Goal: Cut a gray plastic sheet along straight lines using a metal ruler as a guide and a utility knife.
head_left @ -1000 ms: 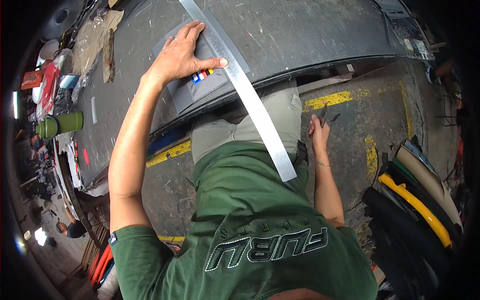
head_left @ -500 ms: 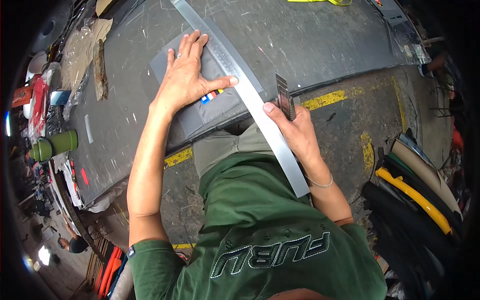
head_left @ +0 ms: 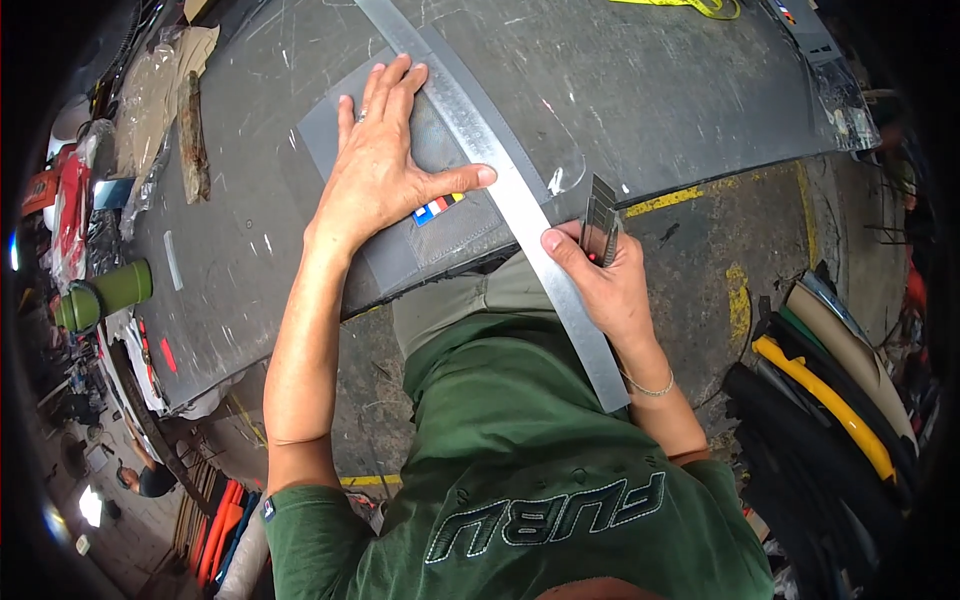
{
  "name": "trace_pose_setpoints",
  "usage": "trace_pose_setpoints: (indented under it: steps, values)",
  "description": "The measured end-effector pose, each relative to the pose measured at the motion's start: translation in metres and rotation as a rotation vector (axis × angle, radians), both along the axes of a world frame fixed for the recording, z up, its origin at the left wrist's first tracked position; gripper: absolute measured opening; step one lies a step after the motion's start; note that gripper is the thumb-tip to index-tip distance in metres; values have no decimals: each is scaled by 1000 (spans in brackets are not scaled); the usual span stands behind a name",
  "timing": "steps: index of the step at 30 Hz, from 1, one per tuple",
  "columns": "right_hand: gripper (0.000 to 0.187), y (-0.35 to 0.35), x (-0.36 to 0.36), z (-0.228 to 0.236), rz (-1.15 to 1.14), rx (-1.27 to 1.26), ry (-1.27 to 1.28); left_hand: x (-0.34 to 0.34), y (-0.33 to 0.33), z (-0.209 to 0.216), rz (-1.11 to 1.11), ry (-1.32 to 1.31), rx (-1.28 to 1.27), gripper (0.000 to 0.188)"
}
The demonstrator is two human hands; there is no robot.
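A long metal ruler [head_left: 470, 132] lies slantwise over a grey sheet of material [head_left: 455, 235] and reaches past the table's near edge toward my body. My left hand [head_left: 375, 170] rests flat on the sheet, fingers spread, its thumb on the ruler. A small patch of coloured blocks [head_left: 435, 209] shows on the sheet below that thumb. My right hand [head_left: 610, 285] is closed round a utility knife [head_left: 600, 222] with a segmented blade, which points away from me. Its thumb lies against the ruler's right edge, beyond the table edge.
The dark worktable [head_left: 640, 100] carries a green bottle [head_left: 118, 293], a stick-like piece [head_left: 193, 140] and plastic-wrapped items at the left. A yellow strap [head_left: 685, 8] lies at the far edge. Rolls of material, one yellow [head_left: 830, 405], stand at the right. A person [head_left: 150, 478] is at far left.
The whole view has shifted slightly, moving hands, ruler and sheet right and down in it. The knife blade leans a little more to the right. My left hand keeps its spread pose.
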State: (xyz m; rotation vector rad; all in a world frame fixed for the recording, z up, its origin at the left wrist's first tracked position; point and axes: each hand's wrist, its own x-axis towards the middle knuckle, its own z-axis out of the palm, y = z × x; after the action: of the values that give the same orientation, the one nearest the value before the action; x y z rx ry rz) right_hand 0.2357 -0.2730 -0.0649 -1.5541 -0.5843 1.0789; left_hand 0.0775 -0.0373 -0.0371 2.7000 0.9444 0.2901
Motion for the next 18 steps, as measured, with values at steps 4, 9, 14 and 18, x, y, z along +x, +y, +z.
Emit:
trace_pose_setpoints:
  steps: [4,9,14,18]
  values:
    - [24,1,-1,2,-10,16,-2,0,0,0,0,5,-1,134]
    - [23,1,-2,4,-22,26,-2,-1,1,-3,-13,-7,10,141]
    - [23,2,-2,4,-27,39,-6,-1,2,-5,-24,-12,23,143]
    - [23,2,-2,3,-22,37,-25,-2,2,-6,-22,-20,25,139]
